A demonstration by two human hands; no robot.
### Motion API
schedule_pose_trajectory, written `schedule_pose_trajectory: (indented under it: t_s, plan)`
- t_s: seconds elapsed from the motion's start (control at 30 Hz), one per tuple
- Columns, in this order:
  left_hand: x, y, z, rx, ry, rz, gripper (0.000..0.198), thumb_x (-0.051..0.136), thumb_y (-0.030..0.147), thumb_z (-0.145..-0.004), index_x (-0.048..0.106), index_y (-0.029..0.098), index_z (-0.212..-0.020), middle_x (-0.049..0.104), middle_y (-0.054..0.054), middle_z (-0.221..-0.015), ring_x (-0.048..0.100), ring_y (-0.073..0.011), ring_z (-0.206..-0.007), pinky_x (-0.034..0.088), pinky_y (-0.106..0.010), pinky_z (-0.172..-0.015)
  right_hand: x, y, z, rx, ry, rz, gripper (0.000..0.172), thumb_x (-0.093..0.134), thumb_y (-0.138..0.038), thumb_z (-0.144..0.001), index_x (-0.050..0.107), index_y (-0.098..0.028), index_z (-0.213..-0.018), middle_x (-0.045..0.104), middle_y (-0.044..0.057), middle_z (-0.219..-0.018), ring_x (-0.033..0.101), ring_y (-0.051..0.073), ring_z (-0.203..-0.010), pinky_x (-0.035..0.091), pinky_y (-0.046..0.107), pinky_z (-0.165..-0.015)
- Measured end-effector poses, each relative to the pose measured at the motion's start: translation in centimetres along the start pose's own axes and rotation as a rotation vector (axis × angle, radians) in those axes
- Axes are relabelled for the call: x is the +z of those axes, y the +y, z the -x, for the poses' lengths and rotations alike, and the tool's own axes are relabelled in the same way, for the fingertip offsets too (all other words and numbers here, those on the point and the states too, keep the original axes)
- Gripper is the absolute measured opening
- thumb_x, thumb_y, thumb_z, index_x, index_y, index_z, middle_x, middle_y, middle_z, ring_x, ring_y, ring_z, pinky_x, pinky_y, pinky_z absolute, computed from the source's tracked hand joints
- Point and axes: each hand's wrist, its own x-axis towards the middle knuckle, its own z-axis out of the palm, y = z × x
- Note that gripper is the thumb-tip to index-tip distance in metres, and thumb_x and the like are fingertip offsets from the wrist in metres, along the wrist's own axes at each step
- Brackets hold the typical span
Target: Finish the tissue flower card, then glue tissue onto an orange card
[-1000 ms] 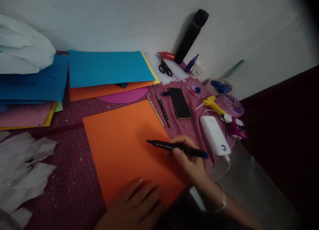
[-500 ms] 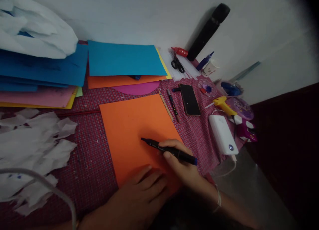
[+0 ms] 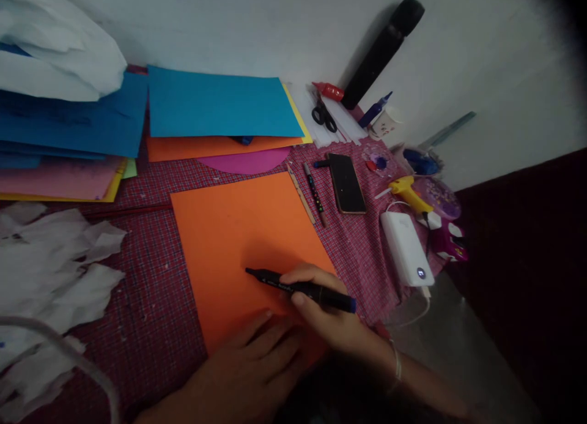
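An orange sheet of paper lies on the checkered tablecloth in front of me. My left hand rests flat on the sheet's near part, fingers stretched out and slightly apart. Over the right part of the sheet, my right hand grips a black marker with a blue end. The marker is uncapped and slants, its dark tip pointing left above the middle of the paper; whether the tip touches is hard to tell. No mark shows on the orange sheet.
A pencil, a dotted pen and a phone lie right of the sheet. Farther right are a yellow glue gun and a white power bank. Behind are stacked blue papers and scissors; torn white paper lies left.
My right hand and the marker have shifted slightly left and nearer to me over the sheet. The whole view has moved a little, so things sit farther left. My left hand stays on the paper.
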Motion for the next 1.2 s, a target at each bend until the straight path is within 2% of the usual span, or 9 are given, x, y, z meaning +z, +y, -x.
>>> schedule_pose_trajectory:
  t_s: [0.13,0.27,0.43,0.5,0.73,0.97,1.13,1.2]
  plan:
    - [0.2,0.0,0.1,0.003,-0.008,-0.021,0.036,0.05,0.034,-0.1,0.061,0.024,-0.134,0.067,0.001,-0.133,0.051,-0.0213,-0.127,0.033,-0.038,-0.111,0.1,0.0,0.0,0.014,0.002,-0.006,0.016,0.062,-0.033,-0.093,0.071,-0.025,-0.104,0.076,0.004,-0.094,0.07,0.018,-0.083,0.056,0.031,-0.075]
    - [0.4,-0.1,0.2,-0.004,0.036,-0.017,0.035,0.047,0.036,-0.101,0.063,0.025,-0.131,0.069,0.001,-0.13,0.053,-0.0205,-0.124,0.033,-0.037,-0.111,-0.1,0.3,0.4,0.034,0.032,-0.032,0.016,0.063,-0.034,-0.093,0.071,-0.025,-0.104,0.075,0.003,-0.091,0.069,0.016,-0.076,0.056,0.029,-0.069]
    - [-0.7,-0.5,0.1,0.037,0.0,0.0,0.035,0.047,0.025,-0.1,0.063,0.024,-0.131,0.067,0.001,-0.134,0.056,-0.0194,-0.121,0.037,-0.037,-0.109,-1.5,1.6,1.9,0.132,0.373,-0.098,0.016,0.062,-0.036,-0.095,0.069,-0.025,-0.104,0.073,0.003,-0.085,0.071,0.017,-0.073,0.057,0.029,-0.068]
    - [-1.1,-0.6,0.0,0.049,0.005,-0.012,0.034,0.046,0.025,-0.101,0.063,0.024,-0.13,0.067,0.002,-0.134,0.056,-0.0195,-0.122,0.036,-0.037,-0.109,-2.0,1.8,2.3,0.158,0.436,-0.087,0.015,0.065,-0.036,-0.094,0.069,-0.026,-0.103,0.073,0.002,-0.084,0.071,0.016,-0.071,0.057,0.028,-0.066]
    - [-0.7,-0.2,0.2,0.008,0.034,-0.032,0.032,0.045,0.035,-0.103,0.066,0.026,-0.126,0.069,0.004,-0.131,0.055,-0.0197,-0.122,0.036,-0.038,-0.109,-2.2,1.3,2.1,0.106,0.343,0.082,0.01,0.066,-0.031,-0.091,0.072,-0.026,-0.098,0.076,0.003,-0.086,0.071,0.017,-0.072,0.057,0.029,-0.066]
    - [-0.6,-0.5,0.3,0.023,0.006,-0.012,0.032,0.049,0.032,-0.101,0.064,0.026,-0.129,0.068,0.003,-0.134,0.055,-0.0194,-0.123,0.038,-0.038,-0.109,-2.1,1.6,2.1,0.074,0.27,0.067,0.012,0.065,-0.03,-0.093,0.072,-0.028,-0.103,0.076,0.002,-0.091,0.072,0.017,-0.079,0.059,0.03,-0.072]
    - [-0.6,-0.6,0.3,0.045,-0.047,0.008,0.038,0.052,0.02,-0.096,0.062,0.024,-0.132,0.068,0.0,-0.134,0.057,-0.019,-0.121,0.038,-0.037,-0.11,-2.2,1.5,1.7,0.112,0.273,0.05,0.025,0.065,-0.035,-0.093,0.069,-0.028,-0.116,0.077,0.006,-0.102,0.073,0.019,-0.083,0.061,0.034,-0.077]
    - [-0.6,-0.6,0.4,0.044,-0.034,0.014,0.038,0.052,0.019,-0.096,0.062,0.024,-0.131,0.068,-0.001,-0.134,0.057,-0.0196,-0.121,0.039,-0.037,-0.109,-2.4,1.3,1.2,0.113,0.28,0.027,0.029,0.063,-0.039,-0.094,0.066,-0.027,-0.121,0.077,0.007,-0.105,0.074,0.019,-0.083,0.061,0.035,-0.078]
